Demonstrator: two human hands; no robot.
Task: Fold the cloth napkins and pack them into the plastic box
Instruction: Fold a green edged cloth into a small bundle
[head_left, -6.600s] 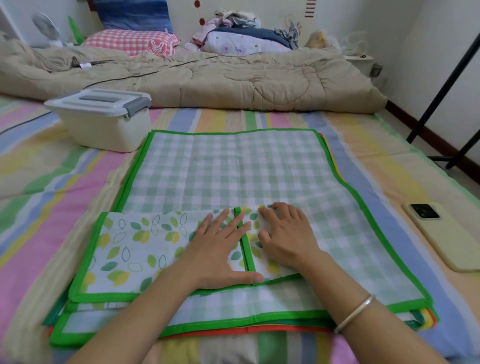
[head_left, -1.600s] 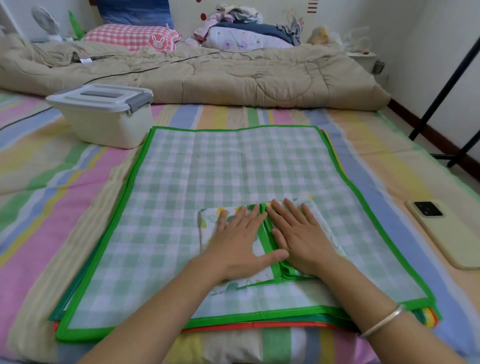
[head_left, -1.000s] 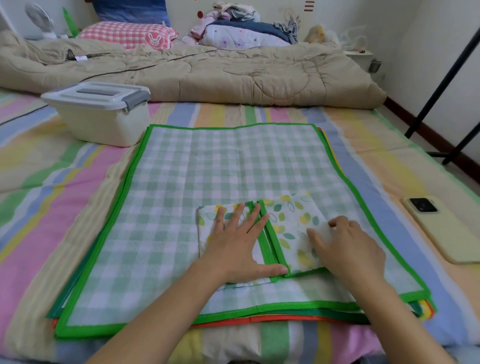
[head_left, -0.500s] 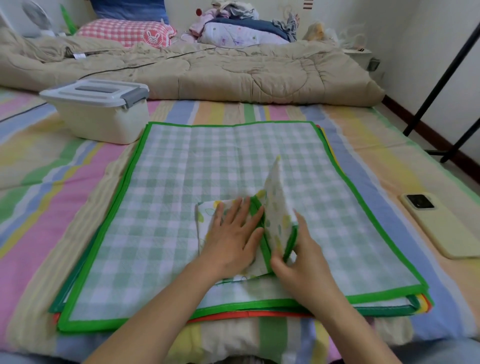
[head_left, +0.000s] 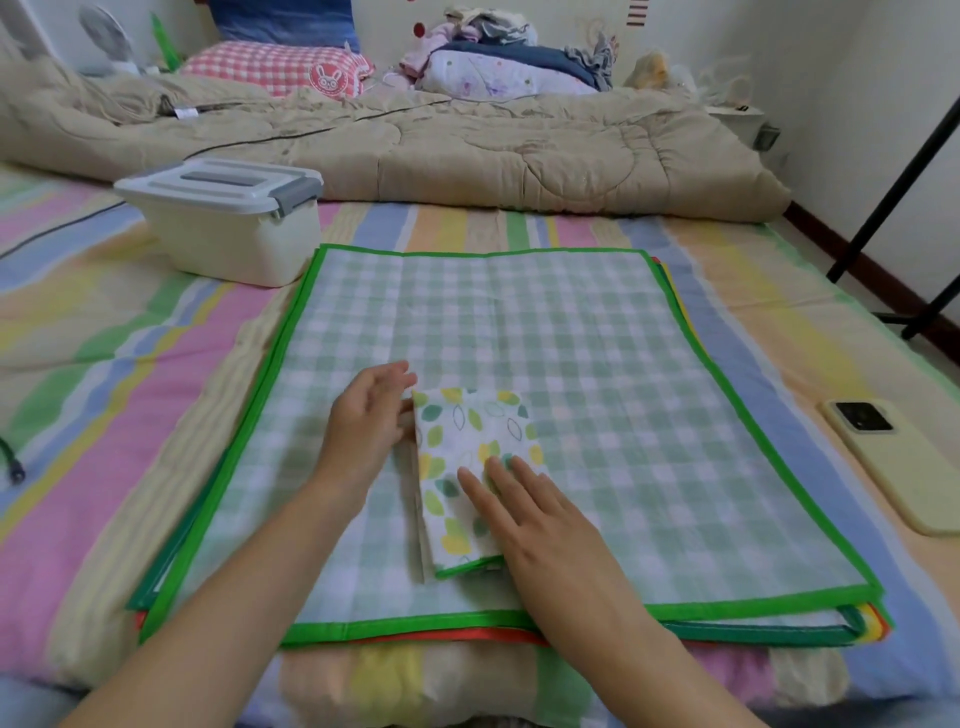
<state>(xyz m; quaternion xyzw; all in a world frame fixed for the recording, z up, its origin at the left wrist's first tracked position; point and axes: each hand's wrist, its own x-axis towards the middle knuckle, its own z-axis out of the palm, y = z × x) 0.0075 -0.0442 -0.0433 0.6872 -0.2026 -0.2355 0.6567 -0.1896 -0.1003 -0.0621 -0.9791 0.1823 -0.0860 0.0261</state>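
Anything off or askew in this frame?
Nothing spilled or damaged. The folded napkin lies slightly skewed on the checked napkin stack, inner layers peeking out at its left edge. The plastic box is lidded.

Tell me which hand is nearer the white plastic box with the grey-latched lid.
Left. The left hand is at the left edge of the folded leaf-print cloth napkin, toward the white plastic box; the right hand rests on the napkin, farther away.

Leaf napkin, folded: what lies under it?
The green-checked napkin, top of a flat stack. Below that only red, yellow and dark green edges show; those napkins' faces, and their number, are covered.
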